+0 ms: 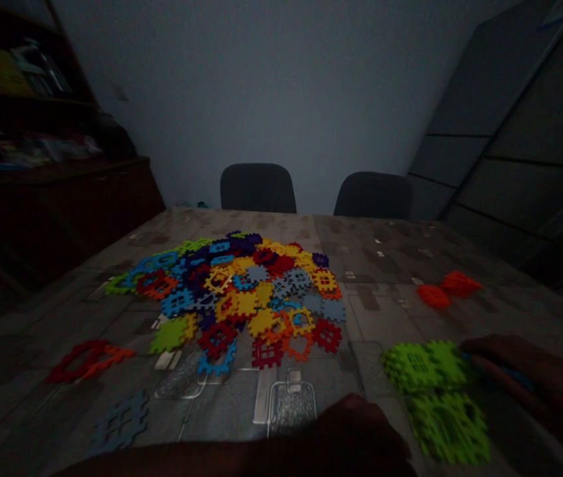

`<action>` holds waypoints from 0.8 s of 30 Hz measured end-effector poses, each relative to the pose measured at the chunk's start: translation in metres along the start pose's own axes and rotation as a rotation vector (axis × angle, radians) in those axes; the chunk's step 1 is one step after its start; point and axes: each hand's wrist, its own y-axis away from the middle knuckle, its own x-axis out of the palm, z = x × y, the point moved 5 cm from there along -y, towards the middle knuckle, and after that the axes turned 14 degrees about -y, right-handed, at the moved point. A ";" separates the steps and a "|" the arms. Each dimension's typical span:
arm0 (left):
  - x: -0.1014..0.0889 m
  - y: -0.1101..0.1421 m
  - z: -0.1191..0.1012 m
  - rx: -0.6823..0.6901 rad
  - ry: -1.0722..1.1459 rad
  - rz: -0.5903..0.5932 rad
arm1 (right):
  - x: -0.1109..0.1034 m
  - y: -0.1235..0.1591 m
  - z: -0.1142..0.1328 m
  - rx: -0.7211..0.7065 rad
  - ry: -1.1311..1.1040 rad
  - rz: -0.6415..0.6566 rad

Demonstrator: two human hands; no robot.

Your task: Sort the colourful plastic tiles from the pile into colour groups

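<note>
Looks like we're mid-handling a blue piece [518, 377] under our right hand [547, 381], though we can't tell if the fingers grip it. Moving it calls for clearing the toothed green stacks [433, 370] just left. Left hand [361, 437]: fingers too dark; table [375, 311] room beyond.

Close head-height view, forward and down over table [361, 242] toward wall [321, 86].

Two dark chairs [258, 189] before a dim wall [311, 86].
</note>
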 end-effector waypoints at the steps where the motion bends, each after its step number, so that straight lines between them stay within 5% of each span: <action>1: -0.002 0.002 0.001 -0.026 -0.019 -0.022 | 0.005 -0.009 0.010 0.006 -0.024 0.049; 11: -0.008 -0.032 -0.007 -0.048 -0.179 0.063 | 0.048 -0.042 0.025 -0.006 -0.104 0.344; 18: -0.002 -0.018 -0.004 -0.033 -0.151 -0.027 | 0.037 -0.026 0.016 -0.090 -0.057 0.199; 24: 0.006 0.009 -0.001 0.015 -0.009 0.000 | 0.046 -0.023 0.027 -0.100 -0.057 0.251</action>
